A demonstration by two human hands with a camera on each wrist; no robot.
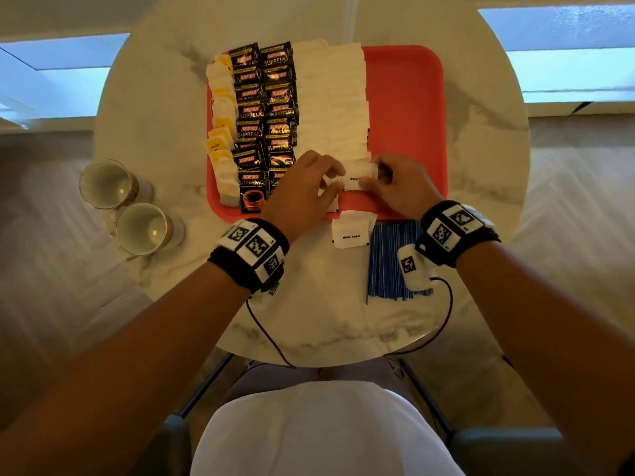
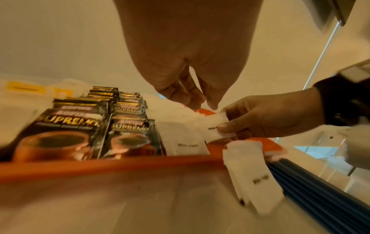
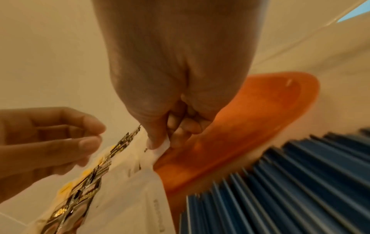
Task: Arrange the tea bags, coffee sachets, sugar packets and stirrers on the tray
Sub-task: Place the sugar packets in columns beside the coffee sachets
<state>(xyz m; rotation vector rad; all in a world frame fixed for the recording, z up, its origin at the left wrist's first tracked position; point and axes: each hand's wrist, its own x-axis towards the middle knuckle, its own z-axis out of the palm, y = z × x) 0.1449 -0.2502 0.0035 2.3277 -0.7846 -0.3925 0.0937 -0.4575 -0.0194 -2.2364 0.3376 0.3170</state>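
A red tray (image 1: 405, 97) on the marble table holds a column of tea bags (image 1: 221, 125), two columns of black coffee sachets (image 1: 264, 115) and two columns of white sugar packets (image 1: 330, 97). Over the tray's near edge my right hand (image 1: 372, 176) pinches one white sugar packet (image 1: 355, 182) between thumb and fingers, as the left wrist view shows (image 2: 214, 128). My left hand (image 1: 331, 182) hovers just left of it with relaxed fingers (image 2: 192, 101) and holds nothing. A few more sugar packets (image 1: 350, 231) and blue stirrers (image 1: 385, 266) lie on the table in front of the tray.
Two cups (image 1: 106, 183) (image 1: 142, 228) stand on the table left of the tray. The tray's right third is bare red. Thin cables run from both wristbands over the table's near edge.
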